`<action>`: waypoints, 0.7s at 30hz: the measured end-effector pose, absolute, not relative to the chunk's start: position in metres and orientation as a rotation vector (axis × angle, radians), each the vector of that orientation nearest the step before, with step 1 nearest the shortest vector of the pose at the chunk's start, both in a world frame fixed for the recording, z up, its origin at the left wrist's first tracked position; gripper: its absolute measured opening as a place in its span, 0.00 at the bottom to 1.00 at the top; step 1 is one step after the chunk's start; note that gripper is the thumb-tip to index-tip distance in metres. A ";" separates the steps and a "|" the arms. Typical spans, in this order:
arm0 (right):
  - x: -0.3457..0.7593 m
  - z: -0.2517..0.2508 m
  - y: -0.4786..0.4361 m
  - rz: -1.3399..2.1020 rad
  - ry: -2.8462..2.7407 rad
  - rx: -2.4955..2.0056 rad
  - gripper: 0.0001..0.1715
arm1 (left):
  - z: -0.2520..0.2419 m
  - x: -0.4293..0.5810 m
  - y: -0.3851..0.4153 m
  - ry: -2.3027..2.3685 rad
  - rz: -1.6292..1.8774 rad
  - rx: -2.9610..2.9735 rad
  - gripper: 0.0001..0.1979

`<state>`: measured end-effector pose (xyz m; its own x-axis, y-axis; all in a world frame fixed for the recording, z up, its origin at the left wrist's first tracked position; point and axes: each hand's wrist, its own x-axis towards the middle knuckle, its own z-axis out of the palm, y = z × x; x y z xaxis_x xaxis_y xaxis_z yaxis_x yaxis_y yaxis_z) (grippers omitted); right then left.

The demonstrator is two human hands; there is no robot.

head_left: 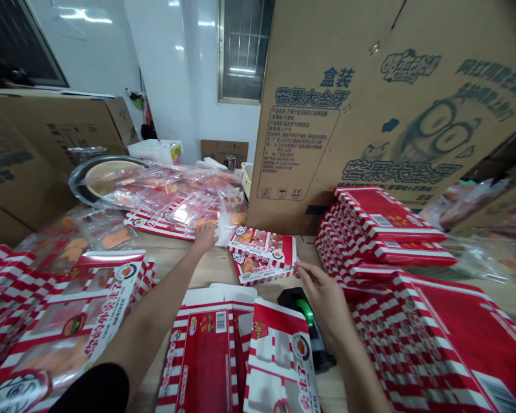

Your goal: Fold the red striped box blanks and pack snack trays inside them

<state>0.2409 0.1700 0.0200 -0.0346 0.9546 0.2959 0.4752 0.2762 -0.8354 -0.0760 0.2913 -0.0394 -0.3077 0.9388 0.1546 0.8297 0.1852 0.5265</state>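
My left hand (205, 236) reaches to the pile of packs, its fingers closed at the edge of a clear plastic packet (207, 222) with an orange piece inside. My right hand (322, 289) is nearer, thumb and fingertips pinching the right end of a red-and-white printed box (262, 244). That box lies partly over a second, similar box (251, 269). In front of me are an opened, flat red carton (206, 355) and a windowed carton (279, 355) tilted beside it. A black tape dispenser (316, 338) with green tape sits under my right wrist, partly hidden.
Stacks of red-striped boxes stand at right (468, 332) and left (81, 304). A tall cardboard carton (301, 143) blocks the back right. Clear packets heap up around a metal basin (79, 180) at back left, beside another brown carton (86, 120).
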 end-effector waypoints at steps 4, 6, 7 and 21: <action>0.231 0.025 0.151 0.714 -1.741 -1.279 0.14 | -0.037 -0.064 0.284 2.192 0.939 1.638 0.15; 0.239 0.022 0.141 0.729 -1.751 -1.292 0.13 | -0.027 -0.063 0.285 2.156 1.092 1.553 0.15; 0.245 0.020 0.137 0.733 -1.731 -1.312 0.13 | -0.020 -0.063 0.285 2.134 1.186 1.499 0.14; 0.185 0.027 0.127 1.462 -1.358 -1.024 0.25 | 0.045 -0.015 0.155 1.319 2.124 0.694 0.16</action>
<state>0.1851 0.1266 0.0271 -0.2843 0.9587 -0.0087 -0.0618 -0.0274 -0.9977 -0.0154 0.1548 0.0448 -0.7217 0.6775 0.1417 -0.1735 -0.3753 0.9105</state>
